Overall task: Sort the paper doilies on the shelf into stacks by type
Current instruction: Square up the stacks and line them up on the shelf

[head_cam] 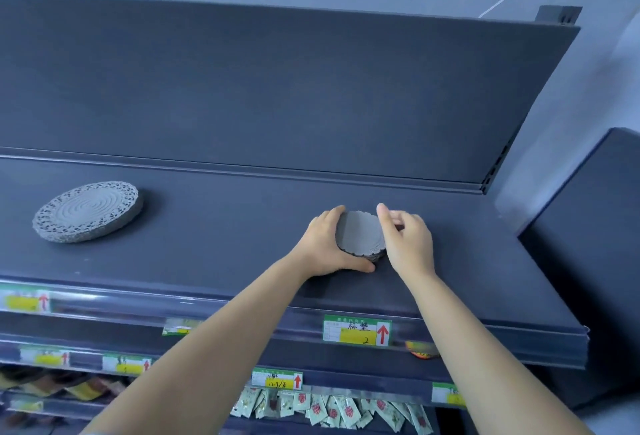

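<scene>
1. L hand (322,247): bare, slim fingers, stubby-ish thumb.
2. R hand (408,244): bare too, same build.
3. L forearm (207,348) + R forearm (485,348): bare right down to frame bottom, smooth afaict.

Doily stacks, two: large stack (88,212), small stack (360,235). Hands, two: left hand (325,247), right hand (408,240). Price tags on top shelf (225,226) edge, two: left tag (24,301), right tag (356,329).

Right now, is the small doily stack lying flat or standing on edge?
Flat. The small doily stack faces up, its scalloped edge resting on the shelf, left hand gripping it.
</scene>
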### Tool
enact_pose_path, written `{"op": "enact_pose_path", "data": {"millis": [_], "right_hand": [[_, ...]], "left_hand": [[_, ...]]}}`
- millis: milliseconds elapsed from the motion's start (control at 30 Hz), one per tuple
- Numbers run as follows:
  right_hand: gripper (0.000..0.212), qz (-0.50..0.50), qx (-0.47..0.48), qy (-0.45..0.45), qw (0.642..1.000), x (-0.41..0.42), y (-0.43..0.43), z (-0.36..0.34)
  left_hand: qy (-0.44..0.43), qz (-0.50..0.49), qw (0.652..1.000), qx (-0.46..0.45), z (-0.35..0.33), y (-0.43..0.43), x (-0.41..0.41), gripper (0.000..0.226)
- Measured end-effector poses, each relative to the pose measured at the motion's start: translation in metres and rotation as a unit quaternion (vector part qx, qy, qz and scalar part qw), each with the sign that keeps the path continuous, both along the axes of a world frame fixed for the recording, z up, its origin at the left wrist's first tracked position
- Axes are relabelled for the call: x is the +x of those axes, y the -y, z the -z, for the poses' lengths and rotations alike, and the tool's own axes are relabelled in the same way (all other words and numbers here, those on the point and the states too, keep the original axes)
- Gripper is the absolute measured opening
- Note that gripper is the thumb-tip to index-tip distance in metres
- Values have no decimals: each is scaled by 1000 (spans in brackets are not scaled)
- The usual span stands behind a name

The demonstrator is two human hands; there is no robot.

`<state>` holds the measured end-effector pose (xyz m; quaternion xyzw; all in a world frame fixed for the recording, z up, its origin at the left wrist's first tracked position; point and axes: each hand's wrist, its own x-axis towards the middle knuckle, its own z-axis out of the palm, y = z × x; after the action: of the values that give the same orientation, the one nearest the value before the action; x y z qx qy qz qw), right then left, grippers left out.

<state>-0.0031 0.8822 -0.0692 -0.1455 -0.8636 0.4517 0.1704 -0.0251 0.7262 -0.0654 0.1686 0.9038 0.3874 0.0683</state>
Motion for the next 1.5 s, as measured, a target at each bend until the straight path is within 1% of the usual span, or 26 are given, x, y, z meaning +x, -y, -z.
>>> {"op": "enact_pose_path", "data": {"millis": [33, 67, 100, 167, 233, 300, 367, 433, 500, 600, 700, 800, 933, 1033, 1167, 1300, 1400, 1500], "right_hand": [[48, 2, 21, 0, 1000, 1, 0, -3], [49, 5, 62, -12, 998, 2, 3, -9], [49, 3, 111, -40, 993, 3, 8, -17], [49, -28, 197, -97, 975, 6, 32, -37], [53, -85, 246, -90, 961, 11, 71, -56], [56, -140, 276, -77, 948, 14, 118, -68], [56, -196, 283, -86, 935, 16, 169, -77], [55, -251, 284, -83, 922, 18, 226, -84], [56, -303, 286, -71, 906, 21, 288, -89], [60, -366, 281, -57, 885, 33, 394, -92], [61, -420, 277, -58, 862, 48, 506, -95], [61, -455, 265, -72, 847, 58, 606, -105], [64, -484, 246, -66, 837, 58, 709, -119], [64, -492, 242, -54, 834, 45, 774, -118], [62, -506, 251, -47, 824, 12, 863, -105], [61, -522, 236, -49, 818, -37, 961, -97], [59, -539, 215, -34, 814, -76, 1037, -98], [58, -554, 191, -7, 810, -109, 1108, -99]], "left_hand": [[11, 4, 1000, 6, -3, 2, 2, 125], [13, 9, 1000, 1, -7, 7, 4, 127], [-1, 14, 1000, -22, -12, 14, 6, 125], [-74, 23, 991, -111, -23, 39, 13, 111], [-155, 17, 967, -200, -33, 78, 24, 95], [-217, -11, 940, -262, -42, 129, 37, 85], [-246, -69, 921, -293, -51, 190, 51, 80], [-252, -149, 911, -291, -60, 259, 72, 81], [-257, -235, 891, -291, -66, 334, 94, 80], [-229, -334, 856, -321, -74, 448, 133, 81], [-208, -394, 821, -357, -86, 553, 165, 81], [-194, -425, 793, -390, -100, 646, 189, 83], [-162, -469, 778, -386, -111, 747, 202, 81], [-143, -481, 775, -385, -107, 811, 191, 79], [-124, -485, 780, -375, -93, 891, 155, 83], [-92, -487, 780, -381, -80, 978, 104, 84], [-68, -495, 786, -363, -79, 1049, 62, 75], [-49, -495, 796, -345, -76, 1116, 26, 57]]}}
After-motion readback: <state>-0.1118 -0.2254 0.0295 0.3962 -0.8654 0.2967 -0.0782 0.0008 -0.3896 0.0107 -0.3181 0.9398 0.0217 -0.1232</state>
